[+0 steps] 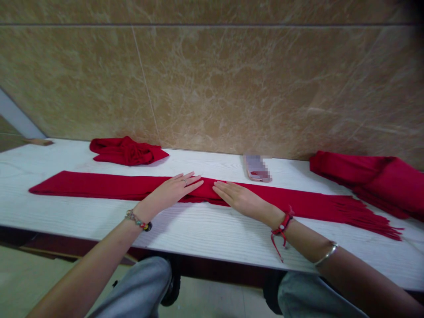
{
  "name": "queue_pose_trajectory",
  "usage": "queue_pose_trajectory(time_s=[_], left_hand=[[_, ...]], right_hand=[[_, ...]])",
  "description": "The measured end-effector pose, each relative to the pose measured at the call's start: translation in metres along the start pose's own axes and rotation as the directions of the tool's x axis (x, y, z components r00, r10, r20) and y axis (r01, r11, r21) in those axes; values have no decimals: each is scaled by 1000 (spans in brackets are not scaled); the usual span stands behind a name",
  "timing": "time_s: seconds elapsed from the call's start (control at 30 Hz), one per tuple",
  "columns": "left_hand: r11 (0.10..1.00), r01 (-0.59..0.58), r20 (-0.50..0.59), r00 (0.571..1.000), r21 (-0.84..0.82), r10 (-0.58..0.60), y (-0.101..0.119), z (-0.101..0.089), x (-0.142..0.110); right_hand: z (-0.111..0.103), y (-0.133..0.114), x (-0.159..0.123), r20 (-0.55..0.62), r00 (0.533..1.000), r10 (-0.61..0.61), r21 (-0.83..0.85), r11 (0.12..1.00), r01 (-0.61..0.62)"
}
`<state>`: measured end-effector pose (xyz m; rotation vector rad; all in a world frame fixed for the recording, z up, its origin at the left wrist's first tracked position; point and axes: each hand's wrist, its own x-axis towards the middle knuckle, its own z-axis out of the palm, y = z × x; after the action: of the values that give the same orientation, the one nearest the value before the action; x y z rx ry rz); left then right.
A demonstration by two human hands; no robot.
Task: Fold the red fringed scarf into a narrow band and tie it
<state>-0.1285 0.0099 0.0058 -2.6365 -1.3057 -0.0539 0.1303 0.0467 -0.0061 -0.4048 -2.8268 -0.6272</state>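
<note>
A red scarf (99, 185) lies lengthwise across the white table, folded into a long narrow strip. Its fringe (367, 214) fans out at the right end, while the left end tapers to a corner. Near the middle of the strip my left hand (172, 191) rests on the cloth, fingers stretched out, a ring on one of them. My right hand (240, 198) lies flat on the scarf a short way to the right, its fingertips pointing toward the left hand. A small gap of red cloth shows between the two hands. Neither hand grips anything.
Behind the scarf sits a crumpled red cloth (129, 151) on the left. A phone (257, 169), partly pixelated, lies near the wall. More red fabric (371, 181) is heaped at the right. The white table (212, 234) meets a tan marbled wall (232, 88); its front edge is above my knees.
</note>
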Motion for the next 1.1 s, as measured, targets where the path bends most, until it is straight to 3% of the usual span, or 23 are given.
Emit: queue_pose_trajectory(time_s=[0.27,0.4,0.57,0.77,0.97,1.1], left_hand=[[995,-21,85,996,-102,29,-5,11,-7],[997,10,71,997,-79,-4,-12,12,-15],[998,56,130,990,33,-60,-25,4,-28],[994,107,211,972,12,-107,-27,-4,-40],[989,65,280,960,-130,-26,-28,-6,-54],[986,48,347,938,-162,11,-19,-18,-55]], right_hand=[[9,0,-3,15,999,45,115,992,-46],[6,3,-8,69,997,-14,96,995,7],[-1,9,-22,135,991,5,75,997,-16],[-1,14,-42,171,984,50,168,983,-79],[-1,15,-68,197,975,104,335,927,-166],[-15,15,-74,265,959,101,432,876,-212]])
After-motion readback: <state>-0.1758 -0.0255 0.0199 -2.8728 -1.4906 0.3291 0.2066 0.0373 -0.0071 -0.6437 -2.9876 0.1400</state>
